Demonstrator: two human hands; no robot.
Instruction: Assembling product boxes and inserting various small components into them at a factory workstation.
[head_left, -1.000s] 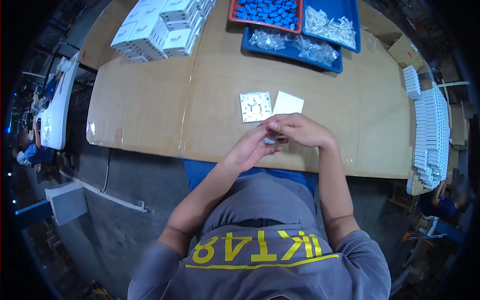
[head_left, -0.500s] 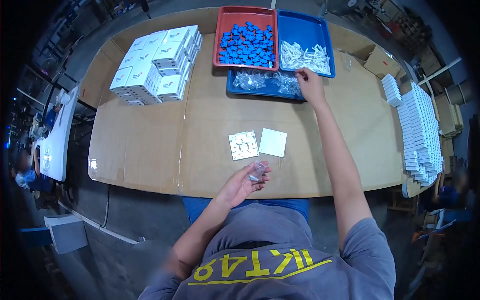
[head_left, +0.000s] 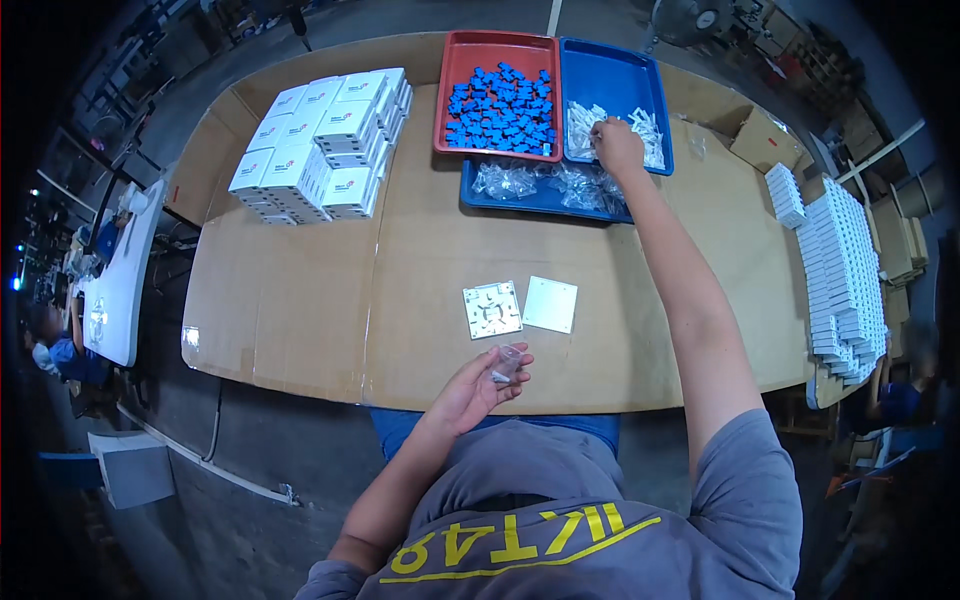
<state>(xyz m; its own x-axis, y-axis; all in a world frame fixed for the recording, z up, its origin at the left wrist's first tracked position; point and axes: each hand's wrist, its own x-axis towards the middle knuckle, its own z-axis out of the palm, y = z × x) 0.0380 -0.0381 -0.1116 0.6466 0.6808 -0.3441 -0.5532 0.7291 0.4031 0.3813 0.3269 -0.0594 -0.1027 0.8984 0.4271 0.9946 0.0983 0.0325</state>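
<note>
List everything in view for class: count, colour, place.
Square slotted plate: one, white, near middle
Square plain plate: one, white, right of it
Rectangular plastic tray: one, red, far side
Small plastic parts: many, blue, inside it
Rectangular plastic trays: two, blue, adjoining red tray
Slim plastic pieces: many, white, farther blue tray
Plastic bags: several, clear, nearer blue tray
Stacked boxy units: many, white, far left
Stacked flat pieces: many, white, right edge
Cardboard-covered table: one, brown, centre
People: at least two, blue-clad, edges
Dim background clutter: uncounted
Shirt: one, grey, lower edge
Left hand: one, holding small clear plastic bag
Right hand: one, at slim pieces
</note>
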